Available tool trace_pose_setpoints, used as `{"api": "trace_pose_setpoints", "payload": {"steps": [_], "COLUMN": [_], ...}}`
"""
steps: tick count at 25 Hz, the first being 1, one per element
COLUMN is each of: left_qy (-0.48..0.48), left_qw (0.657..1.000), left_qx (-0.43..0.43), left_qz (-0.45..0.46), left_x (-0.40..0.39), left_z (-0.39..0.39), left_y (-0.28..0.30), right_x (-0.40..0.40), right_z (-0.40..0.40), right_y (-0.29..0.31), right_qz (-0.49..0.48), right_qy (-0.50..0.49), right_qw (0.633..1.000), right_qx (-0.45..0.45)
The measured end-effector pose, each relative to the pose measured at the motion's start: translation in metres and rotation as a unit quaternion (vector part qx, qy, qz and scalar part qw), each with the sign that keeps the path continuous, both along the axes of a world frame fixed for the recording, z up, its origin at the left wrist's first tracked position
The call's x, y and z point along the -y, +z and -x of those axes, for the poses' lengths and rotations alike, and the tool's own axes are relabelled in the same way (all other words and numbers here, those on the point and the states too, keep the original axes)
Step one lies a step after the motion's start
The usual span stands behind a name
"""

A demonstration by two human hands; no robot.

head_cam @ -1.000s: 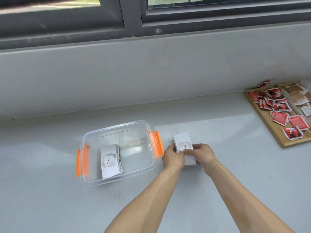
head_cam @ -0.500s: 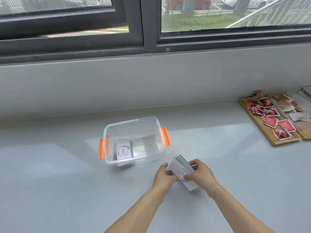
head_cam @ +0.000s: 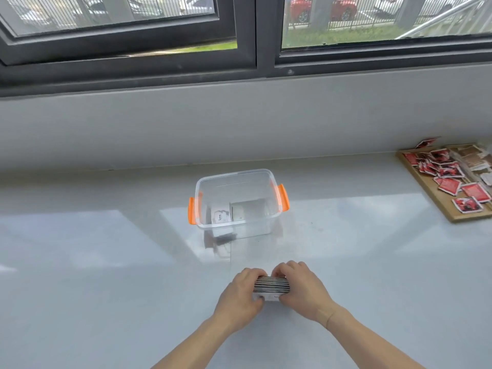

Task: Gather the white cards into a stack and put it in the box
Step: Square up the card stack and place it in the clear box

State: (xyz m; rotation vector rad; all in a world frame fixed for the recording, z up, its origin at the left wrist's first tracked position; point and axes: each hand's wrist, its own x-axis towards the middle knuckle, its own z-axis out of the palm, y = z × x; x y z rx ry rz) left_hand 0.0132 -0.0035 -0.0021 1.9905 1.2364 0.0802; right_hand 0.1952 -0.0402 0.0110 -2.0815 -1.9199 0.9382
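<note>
A stack of white cards (head_cam: pixel 271 284) stands on its edge on the grey counter, with its layered upper edge facing me. My left hand (head_cam: pixel 239 296) grips its left end and my right hand (head_cam: pixel 303 291) grips its right end and far side. Beyond the hands stands a clear plastic box (head_cam: pixel 271 222) with orange latches. Another small stack of white cards (head_cam: pixel 220 214), printed "love", lies inside the box on its left side.
A wooden tray (head_cam: pixel 431 198) with several red packets and some brown ones lies at the right edge of the counter. A low grey wall and a dark window frame rise behind the box.
Both hands have drawn the stack back toward me, away from the box, and turned it from lying flat to standing on its edge. The view has tilted up.
</note>
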Motion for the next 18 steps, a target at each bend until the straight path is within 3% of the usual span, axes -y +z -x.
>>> {"api": "trace_pose_setpoints", "payload": {"steps": [9,14,18], "left_qy": [0.013,-0.022,-0.004], "left_qw": [0.994,0.987,0.987], "left_qx": [-0.013,-0.095,-0.097], "left_qz": [-0.106,-0.129,-0.13], "left_x": [0.003,0.013,0.014], "left_z": [0.036,0.036,0.034], "left_y": [-0.008,-0.031,-0.04], "right_x": [0.008,0.022,0.024], "right_z": [0.026,0.033,0.038], "right_y": [-0.015,-0.037,-0.042], "right_qz": [-0.132,-0.101,-0.114], "right_qy": [0.067,0.076,0.067], "right_qw": [0.989,0.99,0.988], "right_qx": [0.018,0.057,0.084]}}
